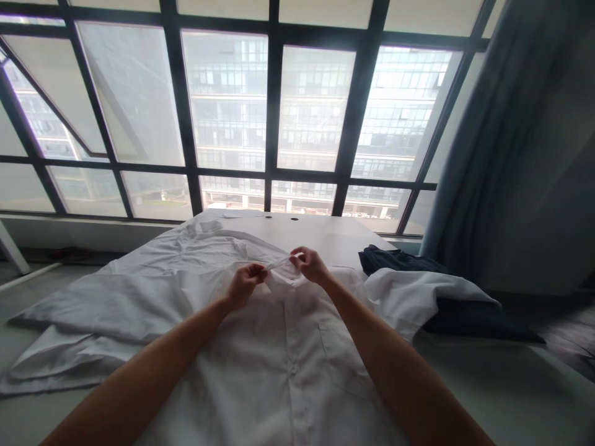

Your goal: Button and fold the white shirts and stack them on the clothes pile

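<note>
A white button-up shirt (260,359) lies front side up before me, its button placket running down the middle and a chest pocket on the right. Its collar (281,282) is at the far end, between my hands. My left hand (244,283) pinches the collar's left side between thumb and fingers. On the right side of the collar, my right hand (310,263) is closed in a similar pinch. A thin stretch of collar fabric spans the gap between them. The shirt's right sleeve (413,294) spreads out to the right.
More white cloth (139,291) lies rumpled on the left of the white table (334,232). Dark folded clothing (395,259) rests at the right, partly under the white sleeve. A large framed window (227,102) stands behind the table, with a grey-blue curtain (483,148) at the right.
</note>
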A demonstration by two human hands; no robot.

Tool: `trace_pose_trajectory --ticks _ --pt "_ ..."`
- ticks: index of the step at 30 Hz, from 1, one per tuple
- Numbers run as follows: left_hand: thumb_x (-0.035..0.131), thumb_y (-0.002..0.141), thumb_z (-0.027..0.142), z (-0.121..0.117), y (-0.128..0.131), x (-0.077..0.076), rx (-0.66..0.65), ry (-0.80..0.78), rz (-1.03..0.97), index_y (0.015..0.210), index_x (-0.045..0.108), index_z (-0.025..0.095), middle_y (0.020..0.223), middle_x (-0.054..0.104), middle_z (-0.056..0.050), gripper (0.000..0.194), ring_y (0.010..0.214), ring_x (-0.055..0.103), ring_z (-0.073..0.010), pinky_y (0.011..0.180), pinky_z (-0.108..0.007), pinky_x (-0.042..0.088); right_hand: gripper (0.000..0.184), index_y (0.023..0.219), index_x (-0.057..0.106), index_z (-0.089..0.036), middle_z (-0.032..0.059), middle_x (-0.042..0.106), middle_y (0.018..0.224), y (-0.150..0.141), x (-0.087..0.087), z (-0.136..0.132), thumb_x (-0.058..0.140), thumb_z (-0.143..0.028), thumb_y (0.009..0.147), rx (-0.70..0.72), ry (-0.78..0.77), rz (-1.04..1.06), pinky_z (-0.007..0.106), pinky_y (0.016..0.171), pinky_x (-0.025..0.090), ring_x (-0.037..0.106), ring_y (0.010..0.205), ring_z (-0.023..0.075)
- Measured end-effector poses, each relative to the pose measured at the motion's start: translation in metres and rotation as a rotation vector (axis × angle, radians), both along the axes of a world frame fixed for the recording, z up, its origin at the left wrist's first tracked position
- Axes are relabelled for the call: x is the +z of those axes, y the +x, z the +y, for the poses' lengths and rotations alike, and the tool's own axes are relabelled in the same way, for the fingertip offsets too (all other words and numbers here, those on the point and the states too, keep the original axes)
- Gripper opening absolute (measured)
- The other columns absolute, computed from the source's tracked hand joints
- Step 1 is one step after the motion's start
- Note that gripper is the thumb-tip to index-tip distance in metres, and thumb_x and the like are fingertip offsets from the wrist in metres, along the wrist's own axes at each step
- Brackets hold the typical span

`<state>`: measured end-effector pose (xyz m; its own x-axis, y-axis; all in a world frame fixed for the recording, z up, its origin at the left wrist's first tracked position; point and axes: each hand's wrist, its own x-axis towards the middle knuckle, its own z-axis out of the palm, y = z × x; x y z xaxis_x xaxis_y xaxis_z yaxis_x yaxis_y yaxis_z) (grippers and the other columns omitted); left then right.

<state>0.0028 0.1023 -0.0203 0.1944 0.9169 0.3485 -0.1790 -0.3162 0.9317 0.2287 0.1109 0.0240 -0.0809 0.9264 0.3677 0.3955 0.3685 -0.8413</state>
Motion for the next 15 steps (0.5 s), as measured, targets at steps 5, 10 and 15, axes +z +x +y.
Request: trace_pose_trajectory --ticks 5,10,15 --pt "0.094 0.051 0.025 -0.001 -0.002 0.000 -0.192 -0.151 -0.214 0.093 0.062 0.017 0.069 0.066 0.003 0.054 0.064 0.060 -0.0116 0.070 -0.027 0.051 0.027 0.097 0.060 -0.017 -0.0051 0.056 0.059 0.009 -0.003 0.001 0.066 -0.034 0.078 -0.078 -0.045 0.125 0.021 0.049 0.033 0.044 0.050 0.0107" --pt "0.095 0.056 0.031 -0.009 0.002 0.005 -0.291 -0.245 -0.193 0.095 0.056 0.018 0.073 0.065 0.001 0.056 0.065 0.062 -0.0141 0.062 -0.026 0.050 0.022 0.089 0.063 -0.016 -0.0021 0.059 0.063 0.011 -0.001 -0.003 0.064 -0.036 0.080 -0.027 -0.013 0.049 0.022 0.048 0.032 0.042 0.051 0.0102" --pt "0.091 0.062 0.029 -0.013 0.007 0.007 -0.197 -0.301 -0.191 0.097 0.055 0.019 0.072 0.063 0.002 0.051 0.063 0.059 -0.0131 0.055 -0.022 0.047 0.032 0.098 0.066 -0.015 -0.0007 0.062 0.070 0.011 0.006 -0.004 0.071 -0.037 0.075 0.104 -0.071 0.206 0.021 0.050 0.034 0.046 0.055 0.0103"
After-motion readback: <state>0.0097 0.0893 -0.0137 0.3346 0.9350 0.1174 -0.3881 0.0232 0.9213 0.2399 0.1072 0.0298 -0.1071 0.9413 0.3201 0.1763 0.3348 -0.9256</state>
